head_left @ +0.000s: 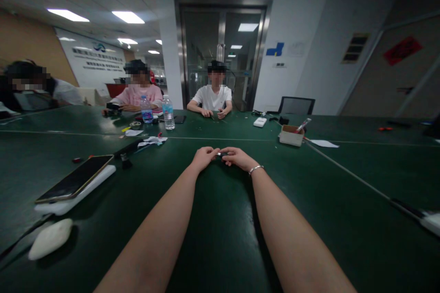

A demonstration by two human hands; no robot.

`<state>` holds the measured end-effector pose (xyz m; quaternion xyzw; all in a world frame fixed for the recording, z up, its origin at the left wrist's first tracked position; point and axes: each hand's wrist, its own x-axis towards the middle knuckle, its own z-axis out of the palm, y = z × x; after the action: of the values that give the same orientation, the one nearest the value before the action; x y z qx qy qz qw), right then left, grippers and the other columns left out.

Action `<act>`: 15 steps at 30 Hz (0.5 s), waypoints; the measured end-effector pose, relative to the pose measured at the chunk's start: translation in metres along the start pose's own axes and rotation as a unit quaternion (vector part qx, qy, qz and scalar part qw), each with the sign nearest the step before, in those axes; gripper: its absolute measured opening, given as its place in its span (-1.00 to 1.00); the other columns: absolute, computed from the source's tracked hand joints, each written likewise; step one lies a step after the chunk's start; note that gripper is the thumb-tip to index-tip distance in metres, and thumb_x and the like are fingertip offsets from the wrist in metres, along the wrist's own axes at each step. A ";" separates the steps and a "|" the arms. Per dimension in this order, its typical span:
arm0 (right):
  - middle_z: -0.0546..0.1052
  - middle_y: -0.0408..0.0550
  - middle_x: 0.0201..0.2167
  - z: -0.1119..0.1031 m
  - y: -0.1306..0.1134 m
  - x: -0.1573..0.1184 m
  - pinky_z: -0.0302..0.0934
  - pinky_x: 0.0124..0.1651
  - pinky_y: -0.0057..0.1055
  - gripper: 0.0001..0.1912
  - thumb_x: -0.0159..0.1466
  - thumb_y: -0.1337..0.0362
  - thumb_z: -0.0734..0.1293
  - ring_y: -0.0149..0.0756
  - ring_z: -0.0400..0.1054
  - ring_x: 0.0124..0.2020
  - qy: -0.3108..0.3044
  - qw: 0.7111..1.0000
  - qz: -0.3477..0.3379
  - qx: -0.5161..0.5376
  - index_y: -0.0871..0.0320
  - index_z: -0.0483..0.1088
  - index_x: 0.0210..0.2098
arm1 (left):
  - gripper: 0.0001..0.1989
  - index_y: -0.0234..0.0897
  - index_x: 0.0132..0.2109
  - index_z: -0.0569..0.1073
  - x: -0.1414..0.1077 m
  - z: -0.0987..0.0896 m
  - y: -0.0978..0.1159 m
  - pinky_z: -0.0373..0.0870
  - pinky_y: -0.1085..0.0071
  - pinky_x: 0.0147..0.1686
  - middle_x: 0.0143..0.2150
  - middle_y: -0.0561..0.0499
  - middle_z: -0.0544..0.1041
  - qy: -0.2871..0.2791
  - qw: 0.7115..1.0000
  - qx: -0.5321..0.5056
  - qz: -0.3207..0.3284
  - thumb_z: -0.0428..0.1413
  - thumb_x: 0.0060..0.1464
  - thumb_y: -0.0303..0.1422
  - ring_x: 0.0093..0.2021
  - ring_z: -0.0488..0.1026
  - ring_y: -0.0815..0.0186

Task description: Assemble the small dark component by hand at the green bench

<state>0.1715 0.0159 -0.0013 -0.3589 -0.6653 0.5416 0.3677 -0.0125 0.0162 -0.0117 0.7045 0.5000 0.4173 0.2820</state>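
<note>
Both arms reach forward over the dark green table [223,219], and my hands meet near its middle. My right hand [239,158], with a silver bracelet [256,170] at the wrist, is closed around a small black object with a shiny metal end [222,154]. At the metal end, the fingertips of my left hand [204,157] are pinched together on it. The object is too small and too covered by fingers to tell its kind.
At left, a phone [77,178] lies on a white box, near a white stone-like object [51,239] and a small brush [125,161]. Two water bottles [168,113] stand beyond. A small cardboard box [291,135] sits at right. Several people sit across the table.
</note>
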 end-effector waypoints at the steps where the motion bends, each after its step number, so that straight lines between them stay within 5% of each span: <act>1: 0.48 -0.12 -0.52 0.000 0.000 0.000 0.23 -0.55 -0.64 -0.69 0.07 0.49 0.34 -0.57 0.28 -0.61 -0.002 1.000 -0.001 0.000 0.28 0.39 -0.16 | -0.50 -0.32 -0.43 0.46 0.000 0.000 0.000 0.22 0.46 -0.48 -0.54 0.04 0.42 0.003 1.000 0.008 0.004 -0.03 -0.06 0.07 -0.52 0.32 0.39; 8: 0.45 -0.14 -0.56 0.000 0.001 0.002 0.21 -0.59 -0.65 -0.77 0.11 0.49 0.31 -0.57 0.26 -0.63 0.003 1.000 0.012 0.027 0.26 0.39 -0.20 | -0.51 -0.34 -0.35 0.45 0.004 0.003 0.000 0.28 0.47 -0.46 -0.48 -0.01 0.45 -0.002 0.999 -0.049 -0.021 -0.08 0.02 0.03 -0.49 0.36 0.38; 12: 0.44 -0.15 -0.59 0.000 -0.002 0.001 0.23 -0.57 -0.64 -0.77 0.15 0.50 0.29 -0.55 0.28 -0.63 0.032 0.998 0.025 0.046 0.24 0.37 -0.18 | -0.63 -0.29 -0.09 0.39 0.002 -0.004 0.004 0.35 0.47 -0.39 -0.19 -0.12 0.49 0.032 0.979 -0.190 -0.060 -0.06 0.10 -0.14 -0.35 0.43 0.39; 15: 0.44 -0.15 -0.58 0.001 -0.002 -0.001 0.23 -0.58 -0.63 -0.76 0.16 0.49 0.28 -0.53 0.29 -0.62 0.039 0.998 0.020 0.049 0.23 0.35 -0.16 | -0.58 -0.24 0.01 0.36 -0.004 -0.010 0.010 0.37 0.44 -0.28 -0.02 -0.14 0.44 -0.011 0.975 -0.220 -0.011 0.13 -0.04 -0.29 -0.19 0.43 0.34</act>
<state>0.1711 0.0145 0.0009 -0.3744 -0.6161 0.5663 0.3994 -0.0173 0.0092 -0.0001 0.6238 0.4006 0.5061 0.4407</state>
